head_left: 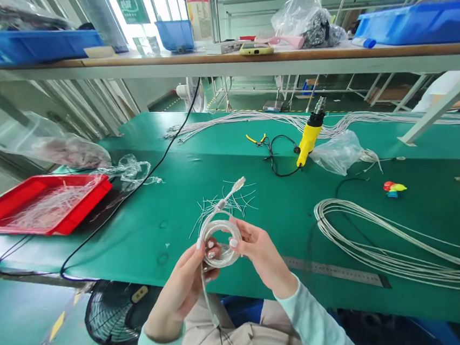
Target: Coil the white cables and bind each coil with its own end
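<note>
My left hand (179,286) and my right hand (262,256) hold a small coil of clear-sheathed cable (220,244) between them above the green workbench (139,246). From the coil, a short length rises to a silver plug-like connector (238,184), with fine frayed wires (237,204) splayed around it. A loose tail of the cable hangs down past my left hand. Farther off lie yellow-handled pliers (256,139) and a yellow power tool (308,138). A bundle of white cables (384,255) lies to my right.
A red tray (31,183) of cut wires sits at the bench's left. A steel ruler (337,271) lies along the front edge. A black cable (122,196) crosses the bench. A plastic bag (338,154) lies by the tool. Blue bins (415,24) stand on the shelf (244,62) above.
</note>
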Motion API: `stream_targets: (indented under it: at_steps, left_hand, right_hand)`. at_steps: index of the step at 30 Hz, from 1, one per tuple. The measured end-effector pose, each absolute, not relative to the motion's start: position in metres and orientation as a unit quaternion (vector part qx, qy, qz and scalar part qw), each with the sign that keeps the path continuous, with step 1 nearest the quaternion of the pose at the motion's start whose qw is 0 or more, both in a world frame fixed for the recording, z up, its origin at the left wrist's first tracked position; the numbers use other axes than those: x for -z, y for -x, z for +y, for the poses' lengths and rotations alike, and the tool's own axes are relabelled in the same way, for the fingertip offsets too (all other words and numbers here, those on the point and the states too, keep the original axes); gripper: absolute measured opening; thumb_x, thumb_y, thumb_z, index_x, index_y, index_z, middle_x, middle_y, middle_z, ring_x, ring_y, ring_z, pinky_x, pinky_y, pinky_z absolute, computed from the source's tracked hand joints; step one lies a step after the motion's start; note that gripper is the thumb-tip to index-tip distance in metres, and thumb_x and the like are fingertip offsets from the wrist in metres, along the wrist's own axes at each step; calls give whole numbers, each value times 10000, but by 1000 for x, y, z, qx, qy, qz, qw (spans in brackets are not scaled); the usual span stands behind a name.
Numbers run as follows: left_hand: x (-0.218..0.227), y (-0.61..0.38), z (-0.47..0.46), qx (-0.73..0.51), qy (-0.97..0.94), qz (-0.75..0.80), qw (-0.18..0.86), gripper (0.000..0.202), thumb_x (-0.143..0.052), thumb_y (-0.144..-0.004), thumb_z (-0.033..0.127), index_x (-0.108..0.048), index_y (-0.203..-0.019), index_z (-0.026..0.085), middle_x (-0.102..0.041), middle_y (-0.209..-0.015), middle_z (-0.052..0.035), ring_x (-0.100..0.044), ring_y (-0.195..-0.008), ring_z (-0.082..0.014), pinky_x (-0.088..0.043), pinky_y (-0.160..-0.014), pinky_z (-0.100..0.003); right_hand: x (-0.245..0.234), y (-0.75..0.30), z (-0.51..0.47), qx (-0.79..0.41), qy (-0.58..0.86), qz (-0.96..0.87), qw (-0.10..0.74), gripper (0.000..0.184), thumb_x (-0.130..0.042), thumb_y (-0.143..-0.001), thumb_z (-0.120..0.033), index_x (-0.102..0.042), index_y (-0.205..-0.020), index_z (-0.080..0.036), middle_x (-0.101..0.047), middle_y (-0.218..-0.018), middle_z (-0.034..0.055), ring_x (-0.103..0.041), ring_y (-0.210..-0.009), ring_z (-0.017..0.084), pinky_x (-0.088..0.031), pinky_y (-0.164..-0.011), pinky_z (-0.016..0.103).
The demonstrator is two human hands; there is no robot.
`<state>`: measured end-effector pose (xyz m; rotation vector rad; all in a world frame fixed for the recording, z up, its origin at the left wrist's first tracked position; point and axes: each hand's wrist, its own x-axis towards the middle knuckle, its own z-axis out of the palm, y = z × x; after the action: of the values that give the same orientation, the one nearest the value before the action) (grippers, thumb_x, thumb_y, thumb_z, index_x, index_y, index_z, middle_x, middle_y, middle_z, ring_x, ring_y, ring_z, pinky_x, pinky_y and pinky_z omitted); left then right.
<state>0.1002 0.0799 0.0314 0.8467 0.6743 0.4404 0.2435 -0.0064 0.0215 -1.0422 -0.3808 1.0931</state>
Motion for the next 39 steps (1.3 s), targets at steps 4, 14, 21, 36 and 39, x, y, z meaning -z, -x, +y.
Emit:
stream_targets:
  at_steps: [4, 14, 21, 36, 39]
  left_hand:
    - [-22, -100, 77, -228, -394, 336, 825, 391, -800, -723, 499, -700, -855, 146, -618, -754, -19, -508, -655, -110, -404, -541, -183]
    - [-28, -97, 77, -275, -289, 311, 863, 405, -898, -586, 442, -686, -769, 149, -565, -629, 24, -423, -496, -79, -375, -418, -188]
    - [-32, -101, 75, -304, -257, 292, 870, 266, -833, -628, 267, -590, -657, 163, -516, -588, 30, -374, -443, -71, -371, -387, -198]
    - [-32, -102, 101, -404, -597, 334, 607, 333, -732, -741, 516, -613, -719, 205, -540, -701, -21, -469, -669, -189, -401, -623, -294]
    - [-41, -104, 120, -415, -690, 345, 482, 225, -759, -733, 356, -585, -662, 233, -503, -692, -31, -451, -715, -235, -354, -673, -311]
  right_hand:
    - [-17, -241, -8, -487, 466, -172, 718, 603, -903, -575, -339, -710, -1131, -206, -764, -1036, 52, -669, -1056, 248, -552, -836, 330]
    - [-18, -239, -8, -499, 403, -168, 749, 370, -839, -678, -466, -763, -910, -188, -718, -716, -7, -591, -570, 66, -471, -525, 171]
    - [-31, -233, -11, -495, 395, -193, 750, 286, -871, -653, -389, -746, -817, -191, -737, -690, 0, -638, -591, 88, -494, -517, 175]
    - [-17, -236, -13, -371, 579, -242, 685, 440, -692, -796, -564, -599, -1044, -212, -674, -927, 24, -632, -794, 132, -522, -637, 231]
    - [-8, -231, -14, -462, 558, -293, 624, 479, -755, -740, -554, -663, -1019, -175, -705, -842, 51, -646, -704, 155, -513, -558, 251]
